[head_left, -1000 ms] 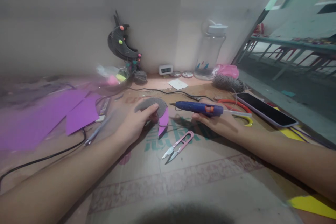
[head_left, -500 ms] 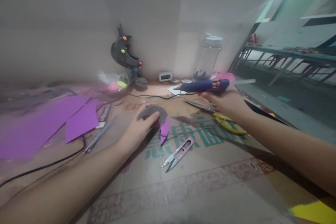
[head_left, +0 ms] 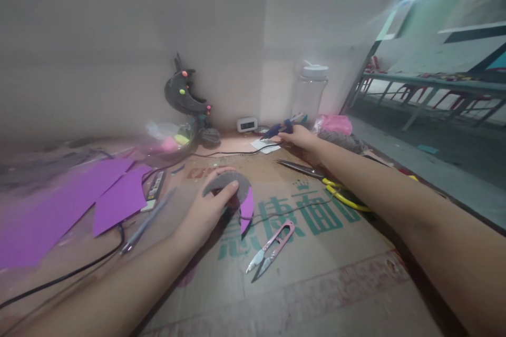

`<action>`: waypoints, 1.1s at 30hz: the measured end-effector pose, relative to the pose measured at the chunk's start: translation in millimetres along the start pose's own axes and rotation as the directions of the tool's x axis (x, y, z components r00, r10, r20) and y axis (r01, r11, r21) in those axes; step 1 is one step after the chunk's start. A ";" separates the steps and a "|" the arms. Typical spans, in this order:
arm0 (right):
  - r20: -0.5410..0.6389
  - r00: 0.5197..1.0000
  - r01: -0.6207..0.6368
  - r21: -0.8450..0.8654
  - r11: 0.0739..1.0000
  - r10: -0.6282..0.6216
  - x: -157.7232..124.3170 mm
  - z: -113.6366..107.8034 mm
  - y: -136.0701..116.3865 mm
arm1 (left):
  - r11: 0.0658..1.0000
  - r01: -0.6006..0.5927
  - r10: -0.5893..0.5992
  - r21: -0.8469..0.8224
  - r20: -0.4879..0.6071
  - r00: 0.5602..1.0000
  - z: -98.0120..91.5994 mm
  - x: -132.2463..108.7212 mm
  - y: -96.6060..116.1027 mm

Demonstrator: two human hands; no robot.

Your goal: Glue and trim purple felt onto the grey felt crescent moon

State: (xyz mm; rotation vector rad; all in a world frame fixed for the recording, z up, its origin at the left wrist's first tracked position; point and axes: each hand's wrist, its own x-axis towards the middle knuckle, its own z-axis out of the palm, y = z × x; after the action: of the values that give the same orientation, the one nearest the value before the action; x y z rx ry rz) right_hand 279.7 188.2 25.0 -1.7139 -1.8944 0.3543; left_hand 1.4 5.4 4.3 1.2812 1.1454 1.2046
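Observation:
My left hand [head_left: 215, 197] is closed on a crescent shape wrapped in grey yarn [head_left: 233, 184], thumb on top. The crescent's lower tip is uncovered purple [head_left: 246, 212], and a strand of grey yarn trails from it to the right. At the back of the cardboard, my right hand [head_left: 298, 138] grips a blue glue gun [head_left: 276, 129]. Its nozzle points left, above a small white card [head_left: 266, 146]. Pink thread snips [head_left: 272, 250] lie in front of the crescent, blades toward me. Yellow-handled scissors [head_left: 340, 195] rest under my right forearm.
Purple sheets [head_left: 118, 200], a utility knife [head_left: 154, 189] and a pen [head_left: 146, 221] lie at left. A finished-looking dark crescent with coloured dots [head_left: 184, 92] stands by the wall. Behind are a small digital clock [head_left: 247, 125], a clear bottle [head_left: 310, 92] and a pink bag [head_left: 336, 124].
My right hand has carried the glue gun left and down toward the white card. My left hand keeps its hold on the crescent. The view has shifted slightly.

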 end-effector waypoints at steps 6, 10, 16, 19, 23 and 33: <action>-0.051 0.999 0.000 -0.163 0.987 -0.009 -16.2 -16.6 4.6 | 0.999 -0.017 0.018 0.042 -0.021 1.000 1.3 -2.3 4.9; -0.125 0.981 0.122 -0.199 0.972 -0.149 -60.5 -28.6 -14.6 | 0.998 -0.060 0.060 -0.016 0.008 0.998 2.1 -1.5 1.2; 0.135 0.946 0.271 0.170 0.948 -0.294 -155.5 -13.6 -65.4 | 0.996 -0.087 0.086 -0.030 -0.051 0.995 4.9 -3.4 3.6; 0.335 0.908 0.098 0.411 0.906 -0.250 -182.0 3.2 -78.7 | 0.995 -0.100 0.100 -0.002 -0.084 0.991 5.6 -4.8 7.0; 0.455 0.852 -0.045 0.559 0.828 -0.261 -187.7 17.1 -81.7 | 0.994 -0.109 0.111 0.027 -0.083 0.990 5.7 -5.8 8.5; 0.523 0.814 0.016 0.416 0.909 -0.254 -188.3 3.6 -82.2 | 0.963 -0.214 0.217 0.167 -0.002 0.976 1.6 -4.4 -4.8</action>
State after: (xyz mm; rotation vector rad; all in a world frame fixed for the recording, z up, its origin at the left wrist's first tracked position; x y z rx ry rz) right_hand 215.4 -7.0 24.4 -1.2624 -2.1368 1.2207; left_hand 2.8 1.2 -0.7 1.5556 1.1629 1.3037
